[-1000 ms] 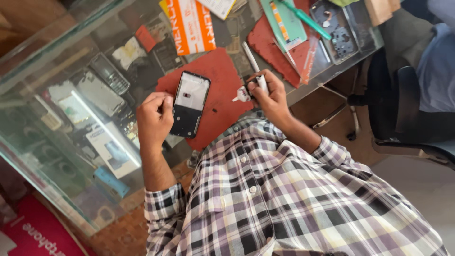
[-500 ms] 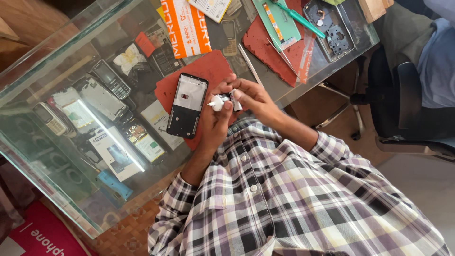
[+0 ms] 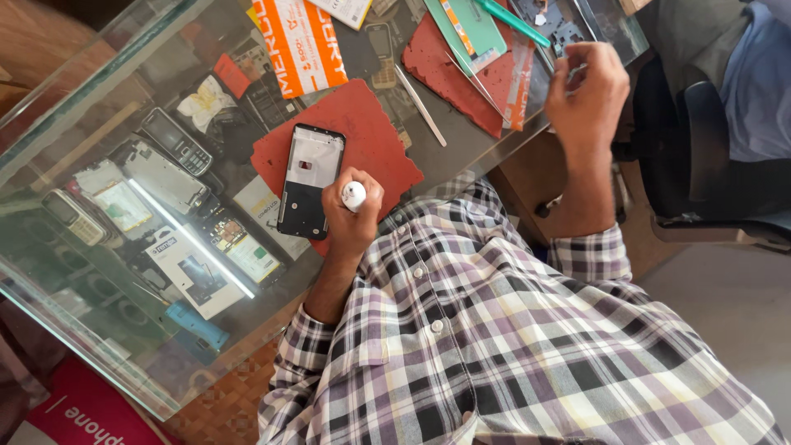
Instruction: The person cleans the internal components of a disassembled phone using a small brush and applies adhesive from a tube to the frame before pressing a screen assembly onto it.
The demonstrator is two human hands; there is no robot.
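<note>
Since half a second ago, right hand has swung away, loosely curled, seemingly empty, while left hand grips a small white bottle beside the phone frame; dispensing wants steady aim.

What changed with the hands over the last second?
The hands were together by the phone frame half a second ago and have separated. The left hand now holds the small white tube alone beside the phone frame. The right hand has let go and moved off to the tray at the counter's far end; whether it holds anything cannot be seen. The frame stays on the red mat.
</note>
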